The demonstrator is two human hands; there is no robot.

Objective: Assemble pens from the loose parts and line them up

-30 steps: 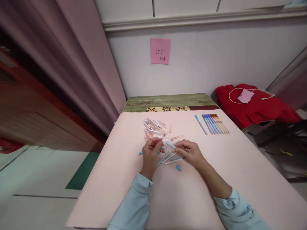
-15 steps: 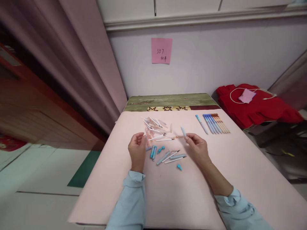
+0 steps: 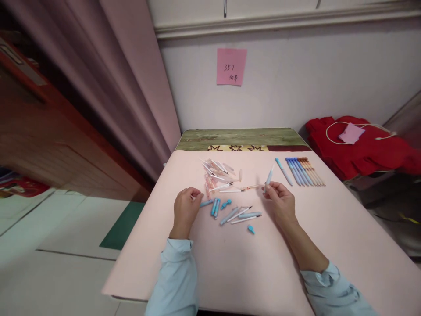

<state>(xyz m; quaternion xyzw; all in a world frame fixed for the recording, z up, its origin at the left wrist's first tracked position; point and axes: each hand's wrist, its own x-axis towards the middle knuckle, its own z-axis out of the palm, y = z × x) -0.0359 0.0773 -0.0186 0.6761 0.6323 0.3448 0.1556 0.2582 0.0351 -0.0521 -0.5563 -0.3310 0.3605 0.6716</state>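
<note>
My right hand [image 3: 281,202] pinches a pale blue pen barrel [image 3: 269,177], held tilted upward with a thin white tip pointing away. My left hand [image 3: 187,210] is closed, thumb and fingertips together at the near end of a blue pen tube [image 3: 207,203] on the table. Beside it lie two blue patterned tubes [image 3: 215,207] and small blue pen tops [image 3: 226,204]. Between my hands are pale blue barrels [image 3: 249,214] and white refills [image 3: 246,219] with dark tips. Another blue pen top [image 3: 251,229] lies nearer to me.
A pile of white refills and clear pinkish pen parts [image 3: 219,175] lies farther back. At the right stand out a single blue pen [image 3: 283,171] and a row of blue and brown pens [image 3: 304,171]. Red cloth [image 3: 365,149] with a white cable lies beyond the table's right edge.
My left hand has come down to the blue tube's end. My right hand has turned its pale blue barrel, and a white tip now shows. The view has shifted slightly left.
</note>
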